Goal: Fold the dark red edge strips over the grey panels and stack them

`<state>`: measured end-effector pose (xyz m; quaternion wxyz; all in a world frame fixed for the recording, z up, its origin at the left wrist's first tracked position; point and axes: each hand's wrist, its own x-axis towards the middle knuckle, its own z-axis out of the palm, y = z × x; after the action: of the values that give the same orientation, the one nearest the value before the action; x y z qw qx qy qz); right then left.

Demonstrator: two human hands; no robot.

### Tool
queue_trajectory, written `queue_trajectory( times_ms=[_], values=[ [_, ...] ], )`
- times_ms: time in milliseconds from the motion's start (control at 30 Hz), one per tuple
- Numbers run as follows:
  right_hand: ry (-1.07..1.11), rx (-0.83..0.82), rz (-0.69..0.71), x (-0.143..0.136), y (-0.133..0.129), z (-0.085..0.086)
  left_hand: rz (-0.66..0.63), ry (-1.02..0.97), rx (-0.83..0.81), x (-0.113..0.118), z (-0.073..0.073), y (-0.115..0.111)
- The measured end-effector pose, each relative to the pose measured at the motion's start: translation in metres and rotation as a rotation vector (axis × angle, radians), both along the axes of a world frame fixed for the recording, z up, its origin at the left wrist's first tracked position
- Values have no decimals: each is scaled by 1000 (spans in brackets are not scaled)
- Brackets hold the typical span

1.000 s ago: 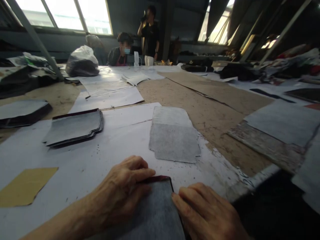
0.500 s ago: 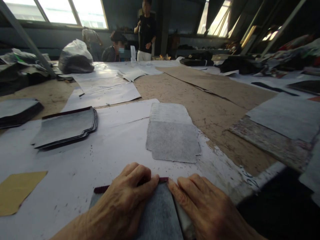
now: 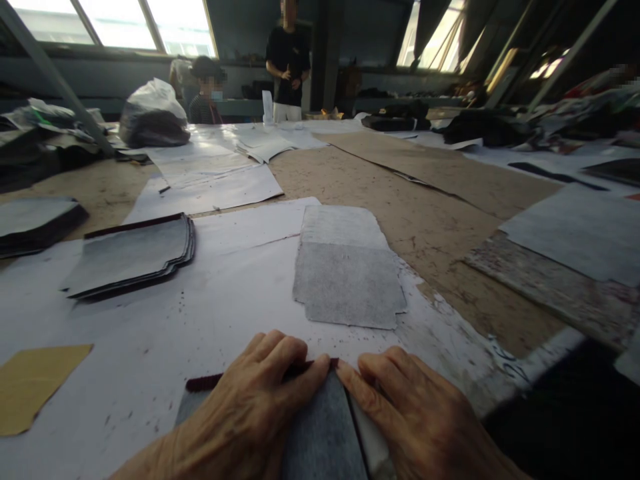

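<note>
Panel: one piece is lying before the person, on the white paper; it is showing a grey, slightly mottled face and a straight dark side at the right.
Red edge: a narrow, dark red strip is running along the far side of the panel and looking ribbed at its left end.
Left hand: it is resting across the panel, fingers curling, thumb lying on the red edge near the corner; whether it is gripping, I cannot tell.
Right hand: its forefinger is touching the far right corner, the other fingers are bending; I cannot tell if it is pinching.
Hidden: the left hand is covering the middle of the red edge; the frame is cutting off the near part of the panel, so its full outline is not showing.
Grey piece: one is lying flat just beyond the hands, with notched near corners.
Stacks: two are lying at the left, one with a dark red border, one being cut by the frame; their layers are too close for counting.
Yellow sheet: one is lying at the left, partly out of view.
</note>
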<state>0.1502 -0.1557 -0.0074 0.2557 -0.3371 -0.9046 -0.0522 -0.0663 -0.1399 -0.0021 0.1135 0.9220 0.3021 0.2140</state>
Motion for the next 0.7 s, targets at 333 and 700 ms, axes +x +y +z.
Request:
queue_trajectory(
  times_ms=[333,700],
  values=[
    [108,-137,-5,3,5,1,37,86,69,2,2,-2],
    [316,-317,-73,12,3,-7,52,92,79,5,4,0]
  ],
)
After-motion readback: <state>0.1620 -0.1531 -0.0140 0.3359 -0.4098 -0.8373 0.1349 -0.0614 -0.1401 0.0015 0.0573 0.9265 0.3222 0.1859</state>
